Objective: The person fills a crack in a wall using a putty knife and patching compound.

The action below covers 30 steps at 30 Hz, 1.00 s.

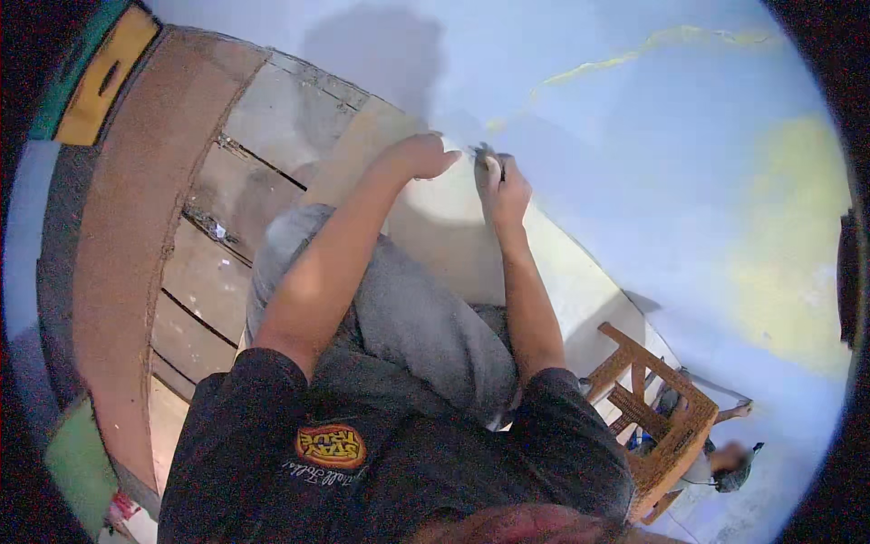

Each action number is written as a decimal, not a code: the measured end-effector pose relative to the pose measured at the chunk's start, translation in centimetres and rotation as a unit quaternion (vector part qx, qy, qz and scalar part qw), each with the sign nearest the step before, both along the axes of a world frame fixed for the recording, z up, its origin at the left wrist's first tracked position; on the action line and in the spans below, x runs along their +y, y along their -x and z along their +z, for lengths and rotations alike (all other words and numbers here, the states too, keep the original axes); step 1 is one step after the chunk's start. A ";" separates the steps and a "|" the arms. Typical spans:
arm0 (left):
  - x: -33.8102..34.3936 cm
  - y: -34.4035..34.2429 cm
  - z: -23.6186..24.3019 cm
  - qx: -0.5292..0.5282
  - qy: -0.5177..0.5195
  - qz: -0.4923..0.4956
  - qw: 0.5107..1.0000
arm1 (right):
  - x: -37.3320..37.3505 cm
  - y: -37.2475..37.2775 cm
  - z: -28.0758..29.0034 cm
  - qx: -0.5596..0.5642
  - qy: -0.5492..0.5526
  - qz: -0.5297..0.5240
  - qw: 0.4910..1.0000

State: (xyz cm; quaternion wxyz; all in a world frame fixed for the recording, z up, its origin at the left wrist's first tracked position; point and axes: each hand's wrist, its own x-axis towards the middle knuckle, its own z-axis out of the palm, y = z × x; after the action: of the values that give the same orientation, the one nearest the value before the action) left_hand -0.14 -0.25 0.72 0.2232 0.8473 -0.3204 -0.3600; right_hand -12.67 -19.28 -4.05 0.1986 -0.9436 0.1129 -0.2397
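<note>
Right hand [510, 192]: your fingers are closed on a small dark object [483, 150], its end poking out past the fingertips toward your left. Too small and blurred to name; could be a tool.

Left hand [422, 157]: fingers curled, tips pointing at the right hand, a small gap between the two. Can't tell if you're pinching something thin there.

The dark object sits out front, near where the pale panel [435, 245] meets the light blue wall [616, 145] in this view. Can't tell if it touches either.

Both arms are reached well forward, probably to get your hands past the folded leg in grey trousers [417, 317], which takes up the space close to you. Hands are held near each other, I'd guess so they can work on the same spot. Object stands out at the fingertips rather than deep in the palm; reads as a grip for fine control.

Wooden stool [686, 433] is off your right side, well apart from both hands.
</note>
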 end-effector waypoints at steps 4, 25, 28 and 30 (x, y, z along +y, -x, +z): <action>0.4 0.2 -1.3 -0.006 0.046 0.033 0.998 | 0.3 -0.4 0.7 0.016 -0.013 0.005 1.000; 0.1 -0.1 -1.1 0.018 0.020 0.026 0.999 | -0.8 1.9 0.7 0.083 0.040 0.026 0.995; -0.3 0.2 -0.8 0.026 0.018 0.049 0.998 | -0.7 1.7 0.5 0.046 0.081 0.017 0.996; 0.2 0.1 -1.5 0.017 0.061 0.070 0.996 | 0.1 1.3 0.5 0.046 0.109 0.006 0.993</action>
State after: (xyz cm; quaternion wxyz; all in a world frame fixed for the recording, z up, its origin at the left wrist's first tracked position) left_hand -0.28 0.00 -0.81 0.3040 0.8466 -0.2776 -0.3374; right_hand -13.94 -19.20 -3.55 0.0908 -0.9702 0.0899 -0.2059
